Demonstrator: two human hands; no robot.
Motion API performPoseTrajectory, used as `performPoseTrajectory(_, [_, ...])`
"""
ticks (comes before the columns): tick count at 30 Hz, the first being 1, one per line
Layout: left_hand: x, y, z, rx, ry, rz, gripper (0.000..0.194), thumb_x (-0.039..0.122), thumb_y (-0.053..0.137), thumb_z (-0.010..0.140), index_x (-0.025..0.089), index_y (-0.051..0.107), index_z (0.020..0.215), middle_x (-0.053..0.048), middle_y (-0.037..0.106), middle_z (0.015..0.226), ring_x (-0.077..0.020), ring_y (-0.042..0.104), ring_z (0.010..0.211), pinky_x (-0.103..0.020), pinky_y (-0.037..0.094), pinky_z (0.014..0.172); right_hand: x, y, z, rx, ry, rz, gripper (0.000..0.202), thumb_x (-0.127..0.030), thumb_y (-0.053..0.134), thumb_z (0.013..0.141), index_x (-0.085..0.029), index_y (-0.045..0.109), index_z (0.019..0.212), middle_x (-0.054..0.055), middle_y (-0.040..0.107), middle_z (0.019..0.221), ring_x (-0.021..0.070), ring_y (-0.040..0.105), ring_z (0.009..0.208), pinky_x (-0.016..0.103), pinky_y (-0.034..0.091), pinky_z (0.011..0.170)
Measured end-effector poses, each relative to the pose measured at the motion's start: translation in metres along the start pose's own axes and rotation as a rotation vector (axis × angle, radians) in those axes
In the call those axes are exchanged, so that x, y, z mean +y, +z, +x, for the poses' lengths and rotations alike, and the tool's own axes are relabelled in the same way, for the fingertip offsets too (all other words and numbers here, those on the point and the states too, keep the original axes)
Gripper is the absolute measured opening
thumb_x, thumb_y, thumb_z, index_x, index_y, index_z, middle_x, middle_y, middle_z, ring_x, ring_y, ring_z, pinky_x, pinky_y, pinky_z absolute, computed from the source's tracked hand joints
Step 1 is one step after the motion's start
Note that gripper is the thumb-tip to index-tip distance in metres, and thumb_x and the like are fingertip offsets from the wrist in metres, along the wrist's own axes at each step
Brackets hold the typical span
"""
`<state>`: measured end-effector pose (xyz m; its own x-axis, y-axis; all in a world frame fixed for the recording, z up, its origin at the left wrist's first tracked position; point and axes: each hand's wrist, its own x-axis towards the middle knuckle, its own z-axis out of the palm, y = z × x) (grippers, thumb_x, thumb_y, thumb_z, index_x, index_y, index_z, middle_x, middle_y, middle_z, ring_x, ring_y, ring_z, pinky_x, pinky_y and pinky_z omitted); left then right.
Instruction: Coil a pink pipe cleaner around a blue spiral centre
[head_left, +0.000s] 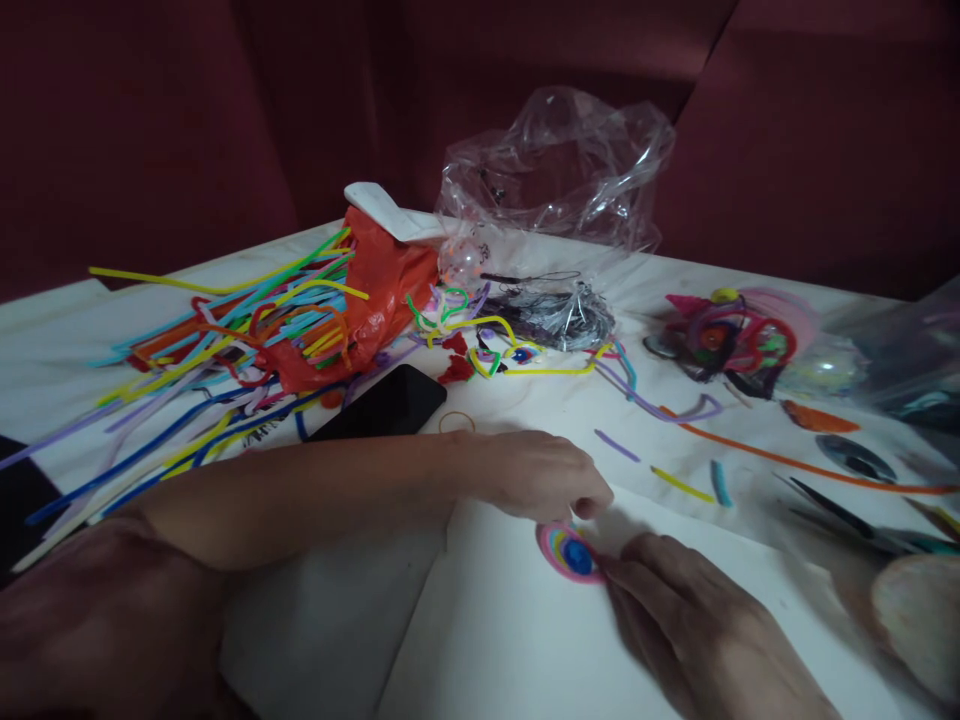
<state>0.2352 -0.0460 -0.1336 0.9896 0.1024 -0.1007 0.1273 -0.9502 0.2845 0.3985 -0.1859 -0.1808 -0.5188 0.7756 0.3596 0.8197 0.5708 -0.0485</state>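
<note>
1. Disc (571, 554) is sitting at lower centre, coloured rings (547, 548) already surrounding its blue middle (578, 557).
2. Left hand (544, 475) is curling at its top edge, right hand (694, 605) touching its right; I cannot tell either grip.
3. I'm not seeing what is left.

Left fingers (595, 490) and right fingers (626, 572) seemingly touch a multicoloured disc (574, 555) on paper (480, 630).

A white desk (45, 365) is being backed by a dark maroon backdrop (412, 110). The room is being dimly lit.
</note>
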Motion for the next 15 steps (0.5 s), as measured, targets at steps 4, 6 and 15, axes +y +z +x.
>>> performPoseTrajectory(4, [-0.001,-0.002,0.005,-0.019,0.047,-0.023,0.010,0.010,0.054,0.073,0.019,0.057,0.077,0.002,0.055,0.073,-0.0118,0.049,0.068,-0.023,0.030,0.053,0.000,0.001,0.001,0.040,0.007,0.020,0.029,-0.016,0.033,0.095,-0.015,0.058,0.109,0.009,0.054,0.090,0.0219,0.055,0.085,0.030,0.050,0.063])
performPoseTrajectory(6, [-0.001,0.001,0.006,-0.005,0.049,-0.042,0.008,0.012,0.053,0.074,0.020,0.054,0.074,0.002,0.055,0.072,-0.0116,0.048,0.066,-0.023,0.029,0.053,-0.001,0.001,0.003,0.078,0.001,0.023,0.029,-0.017,0.033,0.096,-0.013,0.058,0.109,0.009,0.055,0.091,0.0211,0.056,0.083,0.030,0.051,0.062])
performPoseTrajectory(15, [0.002,0.004,0.005,0.015,-0.135,-0.163,0.017,0.012,0.047,0.077,0.021,0.060,0.083,0.002,0.059,0.084,-0.0117,0.053,0.078,-0.022,0.035,0.062,-0.006,-0.004,0.009,0.168,-0.031,0.172,0.029,-0.015,0.033,0.096,-0.015,0.062,0.095,0.006,0.056,0.079,0.0168,0.057,0.072,0.026,0.051,0.056])
